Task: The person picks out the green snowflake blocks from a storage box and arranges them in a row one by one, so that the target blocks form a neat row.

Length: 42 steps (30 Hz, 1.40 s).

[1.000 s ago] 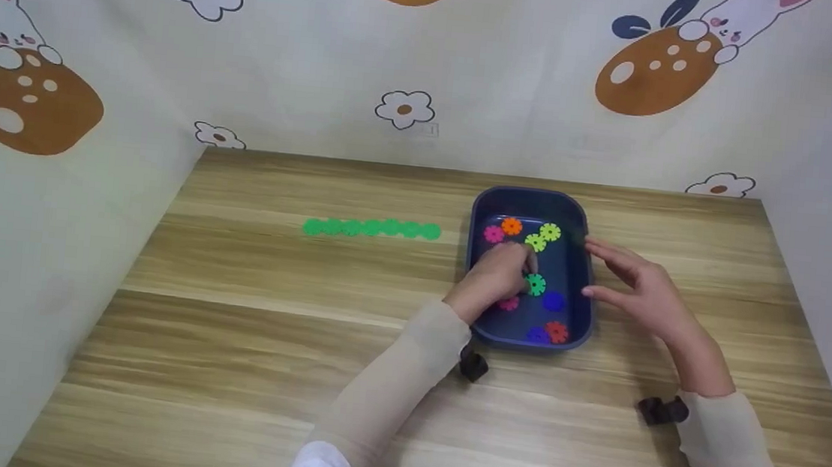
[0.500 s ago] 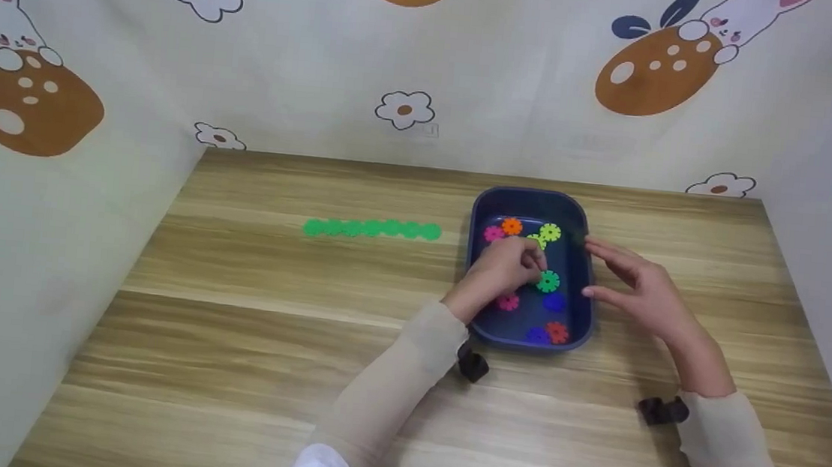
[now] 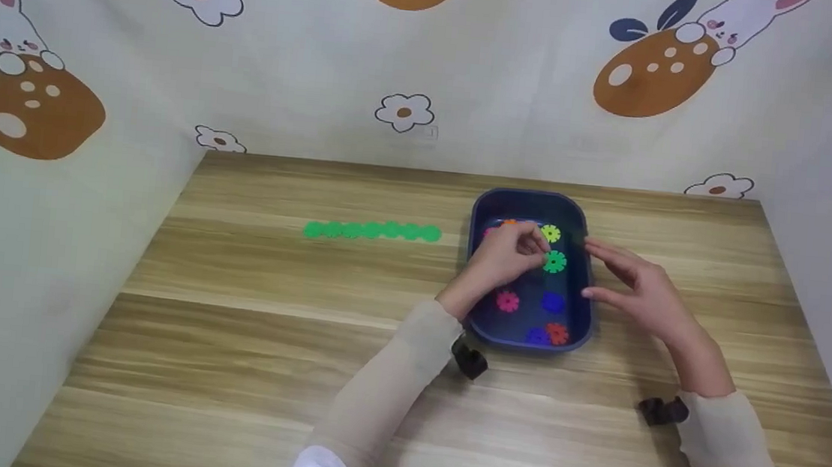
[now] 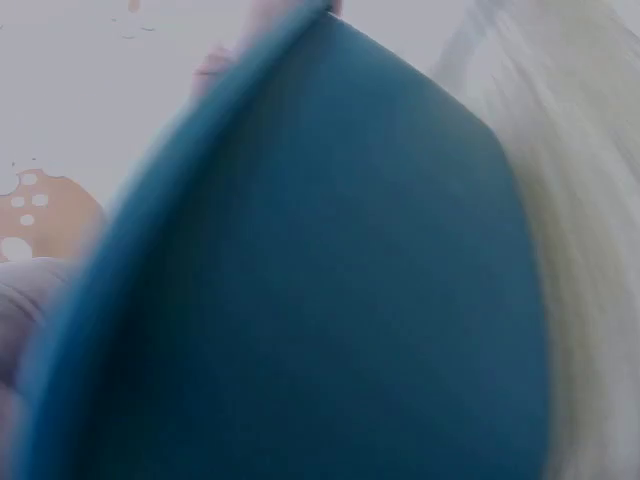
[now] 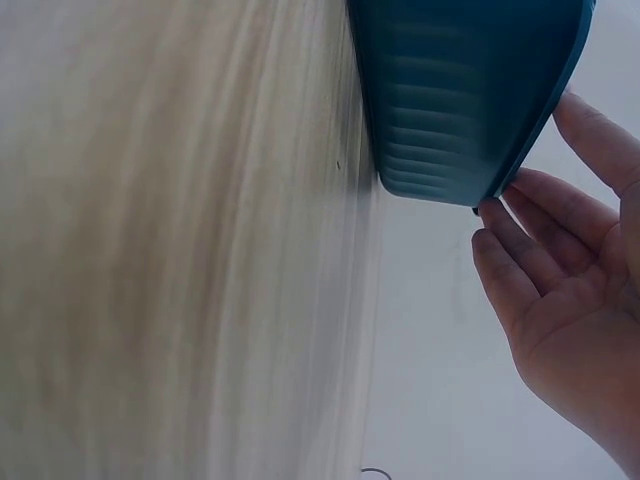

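A green snowflake disc (image 3: 555, 261) with a notched edge is pinched between the thumb and fingers of my left hand (image 3: 503, 253), above the dark blue bin (image 3: 519, 346). My right hand (image 3: 644, 292) touches the bin's right rim with thumb and fingertips, its fingers fairly straight, as the right wrist view of the hand (image 5: 580, 250) also shows. Lying in the bin are a pink disc (image 3: 507, 302), a red disc (image 3: 556, 333), blue discs (image 3: 553, 302) and a yellow-green disc (image 3: 550, 233). The left hand partly covers an orange disc (image 3: 509, 224). The bin's wall (image 4: 330, 250) fills most of the left wrist view.
Left of the bin, several green discs form a straight row (image 3: 371, 230) on the wooden table (image 3: 262, 355). A patterned cloth wall (image 3: 311, 59) stands behind the table, with more walls at both sides.
My left hand has lifted the green disc from among the others and moved it slightly away toward the bin's far end. The right hand has stayed at the rim.
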Motion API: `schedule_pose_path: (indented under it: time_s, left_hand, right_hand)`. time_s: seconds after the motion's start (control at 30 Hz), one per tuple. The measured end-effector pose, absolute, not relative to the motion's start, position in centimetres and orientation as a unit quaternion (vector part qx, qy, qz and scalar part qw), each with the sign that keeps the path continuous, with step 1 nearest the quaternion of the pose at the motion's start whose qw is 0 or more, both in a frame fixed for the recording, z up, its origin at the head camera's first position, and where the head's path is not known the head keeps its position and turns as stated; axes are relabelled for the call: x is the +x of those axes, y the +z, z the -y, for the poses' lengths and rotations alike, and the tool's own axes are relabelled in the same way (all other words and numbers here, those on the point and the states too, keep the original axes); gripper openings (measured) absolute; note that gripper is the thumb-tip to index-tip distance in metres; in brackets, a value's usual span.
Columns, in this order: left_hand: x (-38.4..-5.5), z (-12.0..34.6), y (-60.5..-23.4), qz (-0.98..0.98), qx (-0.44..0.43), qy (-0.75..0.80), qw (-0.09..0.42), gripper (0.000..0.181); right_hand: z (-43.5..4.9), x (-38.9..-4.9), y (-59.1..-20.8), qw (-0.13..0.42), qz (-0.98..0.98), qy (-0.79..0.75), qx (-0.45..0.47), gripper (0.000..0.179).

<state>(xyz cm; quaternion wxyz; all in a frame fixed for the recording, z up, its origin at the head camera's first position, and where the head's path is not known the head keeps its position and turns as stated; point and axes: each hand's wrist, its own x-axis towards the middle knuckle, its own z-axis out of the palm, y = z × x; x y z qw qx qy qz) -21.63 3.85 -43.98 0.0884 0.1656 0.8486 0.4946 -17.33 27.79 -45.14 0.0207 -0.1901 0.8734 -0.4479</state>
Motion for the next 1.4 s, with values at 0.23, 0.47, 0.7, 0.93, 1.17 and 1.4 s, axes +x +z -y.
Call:
schedule_pose_path:
  time_s: [0.23,0.47,0.7,0.93,1.17,1.4]
  left_hand:
    - [-22.0,-1.9,-42.4,-0.817,0.172,0.546,0.061,0.009]
    - [-22.6,1.2,-41.4,-0.796,0.133,0.588,0.050,0.010]
    - [-23.4,5.1,-41.0,-0.775,0.097,0.625,0.012,0.011]
    - [-23.7,9.3,-40.2,-0.744,0.051,0.666,-0.003,0.010]
    - [-23.8,13.5,-40.0,-0.726,0.008,0.686,-0.035,0.010]
    - [-23.5,17.3,-40.5,-0.726,-0.024,0.683,-0.078,0.012]
  right_hand:
    - [-27.5,-17.2,-44.9,0.021,-0.867,-0.459,-0.193,0.059]
    - [-27.5,-17.2,-45.0,0.027,-0.873,-0.452,-0.183,0.060]
    - [-27.6,-17.2,-45.1,0.015,-0.866,-0.460,-0.196,0.060]
    - [-27.6,-17.2,-45.0,0.016,-0.866,-0.460,-0.196,0.060]
    - [-27.7,-17.3,-45.2,0.027,-0.872,-0.452,-0.185,0.061]
    - [-27.6,-17.2,-45.1,0.020,-0.867,-0.458,-0.194,0.060]
